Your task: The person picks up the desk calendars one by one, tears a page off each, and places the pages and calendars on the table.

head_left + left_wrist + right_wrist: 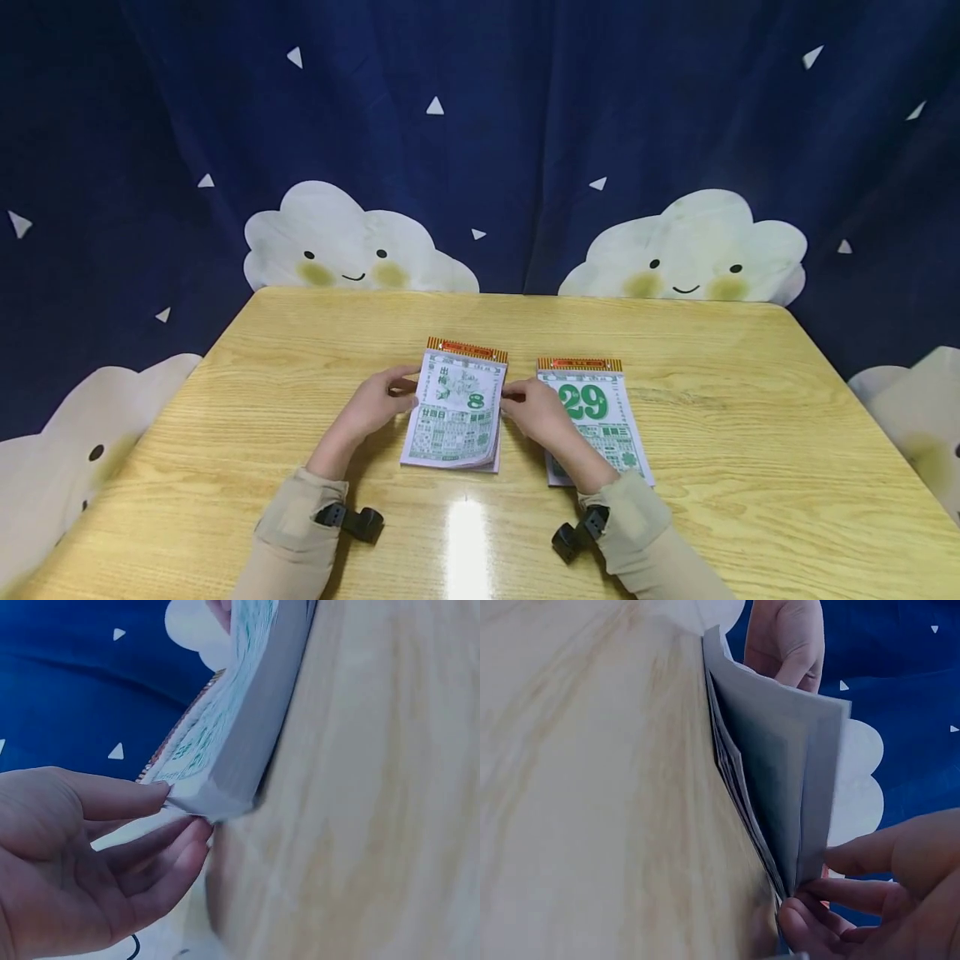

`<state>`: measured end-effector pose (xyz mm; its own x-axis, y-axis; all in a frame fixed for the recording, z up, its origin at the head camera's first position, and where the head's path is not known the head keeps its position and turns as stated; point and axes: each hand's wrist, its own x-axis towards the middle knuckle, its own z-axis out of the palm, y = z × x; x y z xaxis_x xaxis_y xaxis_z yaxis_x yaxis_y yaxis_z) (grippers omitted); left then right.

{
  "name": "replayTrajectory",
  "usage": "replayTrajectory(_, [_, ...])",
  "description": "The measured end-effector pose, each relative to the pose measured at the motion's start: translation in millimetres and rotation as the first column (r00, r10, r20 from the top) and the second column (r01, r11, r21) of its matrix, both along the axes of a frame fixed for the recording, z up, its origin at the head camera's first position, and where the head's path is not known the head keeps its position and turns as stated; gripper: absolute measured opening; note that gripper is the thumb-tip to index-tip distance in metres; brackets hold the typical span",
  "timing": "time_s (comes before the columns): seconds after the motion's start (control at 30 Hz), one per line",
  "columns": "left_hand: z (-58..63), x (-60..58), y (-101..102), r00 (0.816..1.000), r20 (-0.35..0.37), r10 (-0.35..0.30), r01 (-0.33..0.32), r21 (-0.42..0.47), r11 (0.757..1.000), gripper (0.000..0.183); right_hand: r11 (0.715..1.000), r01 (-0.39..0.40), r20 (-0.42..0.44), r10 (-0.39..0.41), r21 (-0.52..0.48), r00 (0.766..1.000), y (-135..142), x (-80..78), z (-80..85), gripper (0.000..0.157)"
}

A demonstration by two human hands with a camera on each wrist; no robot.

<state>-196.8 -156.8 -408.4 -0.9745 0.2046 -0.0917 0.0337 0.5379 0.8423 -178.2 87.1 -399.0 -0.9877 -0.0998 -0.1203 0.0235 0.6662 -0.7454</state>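
Note:
A tear-off calendar [457, 417] with a red and gold top band and a green 8 lies between my two hands, slightly tilted. My left hand [375, 404] pinches its left side; in the left wrist view, the thumb [124, 796] is at the upper edge of the page block [251, 727], fingertips at the lower edge. My right hand [538, 412] grips the right side, as the right wrist view shows, with thumb [866, 851] and fingers at the edge. There a thick stack of pages [772, 735] stands raised off the thinner sheets [739, 776] below, leaving a gap.
A second calendar [611, 417] showing a green 29 lies to the right, partly under my right forearm. Both lie on a light wooden table [720, 400]. A dark blue curtain [517, 150] with smiling clouds hangs behind the table's far edge.

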Motion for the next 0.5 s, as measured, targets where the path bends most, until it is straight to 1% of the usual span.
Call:
replayTrajectory(0.07, [0.0,0.1,2.4,1.0,0.023,0.013,-0.014,0.055,0.998,0.051,0.999,0.02,0.024,-0.019,-0.039,1.0,-1.0,-0.4,0.1,0.031])
replayTrajectory(0.17, [-0.1,0.7,5.5,0.998,0.049,0.035,-0.04,0.115,0.993,0.052,0.996,0.054,0.031,-0.052,-0.068,0.998,-2.9,-0.2,0.1,0.032])
replayTrajectory(0.23, [0.1,1.5,7.2,0.997,0.055,0.061,-0.069,0.142,0.987,0.052,0.993,0.076,0.03,-0.074,-0.086,0.997,-4.0,0.0,-0.6,0.033])
replayTrajectory(0.3, [1.3,2.1,8.8,0.995,0.057,0.087,-0.096,0.183,0.979,0.053,0.987,0.098,0.031,-0.095,-0.127,0.995,-4.9,0.0,-0.9,0.035])
replayTrajectory(0.4, [5.2,2.5,11.1,0.992,0.039,0.122,-0.128,0.263,0.956,0.054,0.965,0.133,0.04,-0.127,-0.224,0.991,-5.4,-1.3,-0.8,0.038])
replayTrajectory(0.5, [10.5,2.8,12.6,0.99,0.005,0.142,-0.135,0.339,0.931,0.054,0.931,0.164,0.044,-0.159,-0.325,0.986,-4.8,-3.6,0.8,0.039])
